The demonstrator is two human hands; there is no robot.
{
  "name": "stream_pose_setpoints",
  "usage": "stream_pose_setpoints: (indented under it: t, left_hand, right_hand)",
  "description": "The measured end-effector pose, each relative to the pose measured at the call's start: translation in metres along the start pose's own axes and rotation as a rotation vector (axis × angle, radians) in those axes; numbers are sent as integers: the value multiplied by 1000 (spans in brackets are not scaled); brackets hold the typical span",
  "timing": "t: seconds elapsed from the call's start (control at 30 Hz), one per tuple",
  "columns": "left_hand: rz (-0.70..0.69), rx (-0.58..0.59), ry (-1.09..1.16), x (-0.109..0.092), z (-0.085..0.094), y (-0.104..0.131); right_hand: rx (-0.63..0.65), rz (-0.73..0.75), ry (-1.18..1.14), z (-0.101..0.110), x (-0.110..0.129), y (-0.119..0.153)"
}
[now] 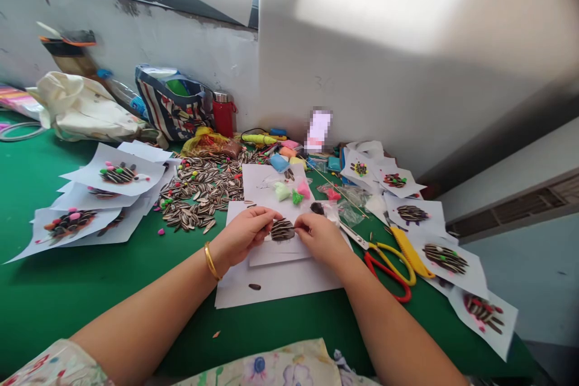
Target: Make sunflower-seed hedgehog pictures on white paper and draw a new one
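Observation:
White paper sheets (280, 280) lie in front of me, with a cluster of striped sunflower seeds (282, 230) on the top one. My left hand (246, 233) is at the left side of the cluster, thumb and forefinger pinched together; what they hold, if anything, is too small to tell. At the cluster's right edge is my right hand (322, 237), its fingers also closed at the tips, on something I cannot make out. One loose seed (254, 286) rests on the lower sheet. Green, pink and pale clay lumps (297, 196) sit just beyond the hands.
Loose seeds (194, 193) are heaped at the left. Scissors (389, 265) with red and yellow handles lie at the right. Seed-decorated sheets stand on both sides, such as one at the left (136, 175). A red bottle (223, 116) and bags stand by the wall.

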State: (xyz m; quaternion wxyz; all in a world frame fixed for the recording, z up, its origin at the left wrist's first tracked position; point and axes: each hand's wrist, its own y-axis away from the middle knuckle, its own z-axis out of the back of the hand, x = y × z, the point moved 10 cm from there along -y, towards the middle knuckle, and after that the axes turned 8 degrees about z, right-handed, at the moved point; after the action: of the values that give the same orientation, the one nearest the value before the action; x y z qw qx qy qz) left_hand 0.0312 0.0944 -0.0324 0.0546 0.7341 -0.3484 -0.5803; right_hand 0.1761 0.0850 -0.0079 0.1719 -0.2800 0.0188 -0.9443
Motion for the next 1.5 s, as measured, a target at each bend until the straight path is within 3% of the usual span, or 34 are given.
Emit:
stream_pose_setpoints:
  t: [0.2, 0.43, 0.9, 1.2, 1.33, 1.5]
  left_hand:
    - [-11, -5, 9, -1, 2, -1]
    - [-10, 0, 14, 0, 2, -1]
    - [-7, 18, 53, 0, 0, 0]
    - [86, 60, 223, 10, -2, -3]
    - [128, 74, 263, 12, -5, -2]
    - [150, 71, 268, 12, -7, 0]
  right_hand:
    - [18, 12, 10, -4, 6, -1]
    - [-56, 84, 23, -6, 9, -3]
    - [-20, 93, 113, -12, 13, -6]
    - [-4, 106, 149, -17, 14, -9]
    - [-71, 170, 105, -10, 18, -5]
    - [-306, 273, -26, 22, 36, 7]
